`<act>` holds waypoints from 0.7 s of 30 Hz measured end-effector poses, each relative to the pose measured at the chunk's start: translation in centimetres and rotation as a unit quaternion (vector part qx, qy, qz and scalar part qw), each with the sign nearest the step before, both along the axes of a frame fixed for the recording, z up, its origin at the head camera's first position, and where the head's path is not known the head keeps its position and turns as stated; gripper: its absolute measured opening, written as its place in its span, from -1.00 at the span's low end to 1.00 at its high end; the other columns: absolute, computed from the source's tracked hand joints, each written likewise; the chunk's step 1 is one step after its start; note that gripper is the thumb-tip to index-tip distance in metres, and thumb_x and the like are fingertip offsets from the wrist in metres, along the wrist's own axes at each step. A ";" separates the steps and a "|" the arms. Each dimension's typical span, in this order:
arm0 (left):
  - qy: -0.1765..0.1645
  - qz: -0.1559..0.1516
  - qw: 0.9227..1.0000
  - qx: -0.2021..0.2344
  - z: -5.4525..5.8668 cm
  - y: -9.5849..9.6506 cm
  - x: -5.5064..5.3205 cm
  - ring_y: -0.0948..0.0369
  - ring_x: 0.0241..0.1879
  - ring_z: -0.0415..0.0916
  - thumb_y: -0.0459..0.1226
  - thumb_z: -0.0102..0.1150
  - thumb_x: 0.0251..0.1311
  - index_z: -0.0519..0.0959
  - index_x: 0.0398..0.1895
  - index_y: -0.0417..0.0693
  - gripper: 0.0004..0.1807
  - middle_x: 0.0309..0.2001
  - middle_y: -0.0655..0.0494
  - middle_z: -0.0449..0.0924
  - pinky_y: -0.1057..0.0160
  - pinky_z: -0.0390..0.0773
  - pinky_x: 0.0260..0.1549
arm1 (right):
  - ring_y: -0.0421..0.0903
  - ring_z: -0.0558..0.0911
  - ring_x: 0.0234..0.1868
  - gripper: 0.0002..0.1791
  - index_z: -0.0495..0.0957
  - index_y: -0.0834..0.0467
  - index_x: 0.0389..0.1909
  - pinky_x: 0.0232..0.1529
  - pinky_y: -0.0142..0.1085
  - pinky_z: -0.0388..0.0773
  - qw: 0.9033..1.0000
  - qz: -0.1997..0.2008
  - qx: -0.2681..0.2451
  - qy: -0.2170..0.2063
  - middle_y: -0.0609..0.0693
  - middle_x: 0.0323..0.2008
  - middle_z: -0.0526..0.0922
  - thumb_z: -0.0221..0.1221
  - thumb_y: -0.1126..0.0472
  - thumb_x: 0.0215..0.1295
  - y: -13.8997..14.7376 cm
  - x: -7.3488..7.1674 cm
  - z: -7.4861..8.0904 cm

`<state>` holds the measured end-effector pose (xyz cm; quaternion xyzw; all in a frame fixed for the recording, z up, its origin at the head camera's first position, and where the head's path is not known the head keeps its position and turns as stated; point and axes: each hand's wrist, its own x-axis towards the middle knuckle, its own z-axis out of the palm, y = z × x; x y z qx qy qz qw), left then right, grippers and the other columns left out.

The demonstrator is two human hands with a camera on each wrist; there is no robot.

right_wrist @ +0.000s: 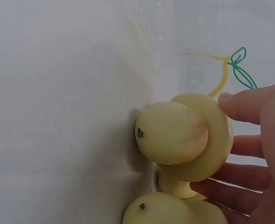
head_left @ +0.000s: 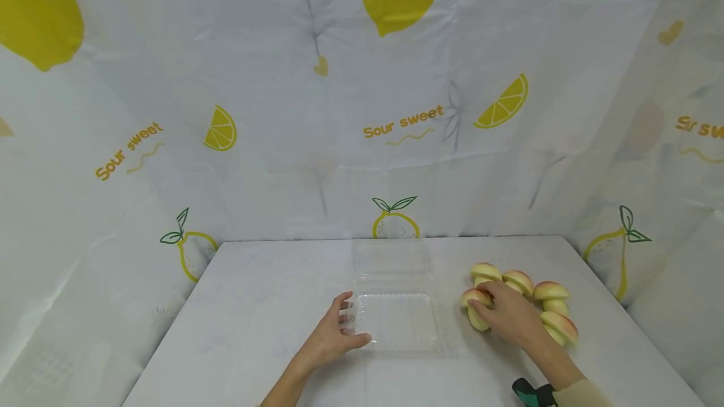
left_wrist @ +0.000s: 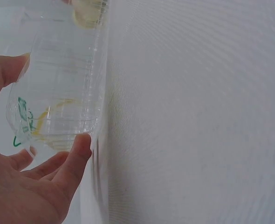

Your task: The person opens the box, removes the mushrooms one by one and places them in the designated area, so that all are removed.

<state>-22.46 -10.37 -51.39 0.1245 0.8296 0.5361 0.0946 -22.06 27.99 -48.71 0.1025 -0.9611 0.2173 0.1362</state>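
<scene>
A clear plastic clamshell box (head_left: 398,349) stands mid-table with its lid (head_left: 390,259) folded back, away from me. My left hand (head_left: 328,341) holds the box's left side, thumb at the near corner and fingers along the wall. In the left wrist view, the thumb (left_wrist: 14,70) and fingertips bracket the clear plastic. On the right, my right hand (head_left: 511,318) grips the cap of a pale yellow, mushroom-shaped piece (head_left: 479,320) with a reddish top. Its rounded stem end (right_wrist: 168,133) carries a small dark spot, and it sits low over the table.
Several similar mushroom-shaped pieces cluster around the right hand: one behind (head_left: 485,270), one at the far right (head_left: 551,291), another partly behind the wrist (head_left: 561,326). A black and green object (head_left: 532,393) lies by the right sleeve. A lemon-print curtain (head_left: 283,162) surrounds the white table (head_left: 243,306).
</scene>
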 end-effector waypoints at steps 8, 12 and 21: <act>0.002 -0.004 1.000 0.004 0.2 -0.1 0.1 -0.26 0.29 0.34 -0.19 0.53 0.05 0.09 0.55 -0.11 0.06 0.40 -0.27 0.24 -0.18 0.54 0.09 | 0.25 0.62 0.03 -0.52 0.62 0.30 0.01 -0.01 0.15 0.56 1.000 0.007 0.012 0.008 0.17 -0.04 0.69 0.32 -0.03 0.33 -0.3 0.1 0.3; 0.004 -0.004 1.000 0.000 0.2 -0.1 0.0 -0.27 0.30 0.33 -0.20 0.54 0.04 0.09 0.55 -0.12 0.07 0.41 -0.28 0.23 -0.18 0.54 0.10 | 0.28 0.62 0.02 -0.53 0.63 0.30 0.00 -0.01 0.16 0.55 1.000 0.009 0.017 0.017 0.19 -0.04 0.68 0.33 -0.02 0.31 -0.3 0.0 0.2; 0.012 -0.004 1.000 -0.007 0.1 -0.2 -0.1 -0.31 0.30 0.33 -0.18 0.52 0.05 0.07 0.56 -0.17 0.07 0.41 -0.35 0.22 -0.21 0.52 0.12 | 0.30 0.61 0.02 -0.55 0.63 0.30 -0.01 -0.01 0.19 0.54 0.999 0.009 0.013 0.028 0.20 -0.04 0.69 0.34 0.01 0.30 -0.6 0.0 0.3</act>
